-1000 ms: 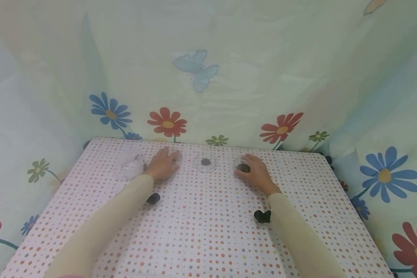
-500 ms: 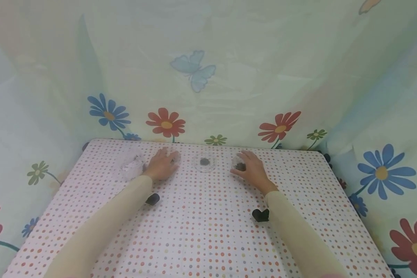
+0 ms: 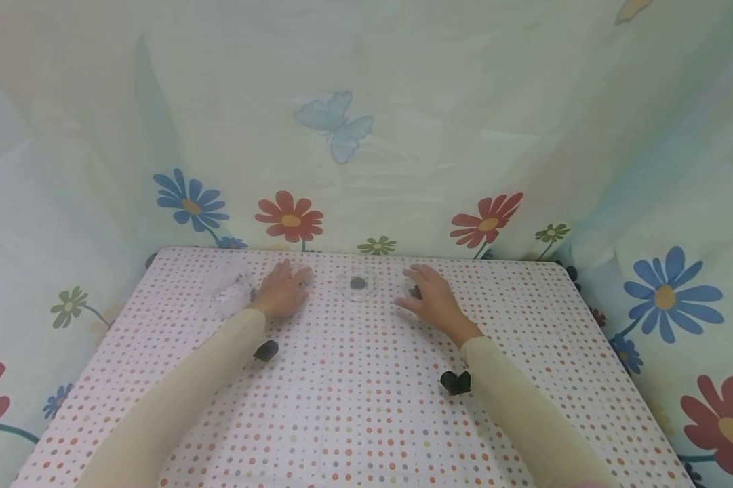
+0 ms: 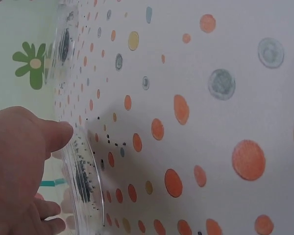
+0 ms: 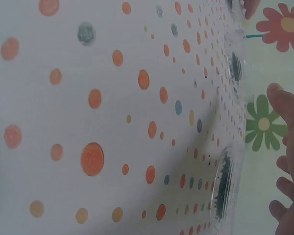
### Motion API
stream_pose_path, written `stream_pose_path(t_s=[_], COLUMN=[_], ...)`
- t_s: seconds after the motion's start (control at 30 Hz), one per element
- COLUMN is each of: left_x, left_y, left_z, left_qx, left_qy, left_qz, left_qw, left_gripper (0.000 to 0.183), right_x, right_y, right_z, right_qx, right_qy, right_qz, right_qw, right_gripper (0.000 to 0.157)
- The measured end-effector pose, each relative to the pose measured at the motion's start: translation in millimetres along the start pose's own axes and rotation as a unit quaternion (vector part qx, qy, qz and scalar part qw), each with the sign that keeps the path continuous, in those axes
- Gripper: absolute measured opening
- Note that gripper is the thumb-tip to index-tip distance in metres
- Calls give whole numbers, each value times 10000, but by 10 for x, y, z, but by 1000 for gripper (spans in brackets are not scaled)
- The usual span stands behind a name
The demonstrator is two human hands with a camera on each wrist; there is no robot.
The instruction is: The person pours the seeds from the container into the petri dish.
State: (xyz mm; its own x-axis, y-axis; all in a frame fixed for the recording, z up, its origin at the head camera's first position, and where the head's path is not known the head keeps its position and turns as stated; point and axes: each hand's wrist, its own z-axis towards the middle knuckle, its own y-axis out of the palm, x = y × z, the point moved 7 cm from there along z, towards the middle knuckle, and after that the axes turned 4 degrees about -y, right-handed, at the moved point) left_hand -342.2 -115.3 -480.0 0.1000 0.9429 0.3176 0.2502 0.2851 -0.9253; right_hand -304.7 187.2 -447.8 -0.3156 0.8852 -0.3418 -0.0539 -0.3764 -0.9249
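Note:
My left hand is at a clear round petri dish holding a dark clump and scattered black grains. In the left wrist view its thumb meets the rim, and the fingers lie on the dish's far side. Several black grains are scattered on the table beside that dish. Over another petri dish, also with dark grains in it, my right hand hovers with spread fingers. A gap shows between those fingers and the dish in the right wrist view. Between the hands sits a middle petri dish with a dark heap at its center.
Left of my left hand lies a clear, shiny plastic item. The table has a dotted cover, and its back edge meets a flowered curtain. Black pieces show beside both sleeves.
My right hand has loosened from its dish, its fingers spreading and shifting slightly left. The left hand stays at its dish. The head view has turned slightly.

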Motion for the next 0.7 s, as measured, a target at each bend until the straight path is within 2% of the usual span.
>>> stream_pose_path(t_s=[0.4, 0.57, 0.7], left_x=[-129, -125, -85], left_y=[8, 2, -32], left_z=[47, 46, 18], left_qx=[-101, -67, 68], left_qy=[92, 23, 120], left_qz=[70, 6, 120], left_qw=[9999, 10000, 9998], left_gripper=[58, 60, 61], right_x=[-156, -207, -247], right_y=[14, -6, -10], right_z=[14, 7, 0], right_qx=[72, 79, -22], right_qy=[-191, -313, -370], right_qz=[-144, -183, -243], right_qw=[9997, 9993, 9990], right_gripper=[67, 65, 65])
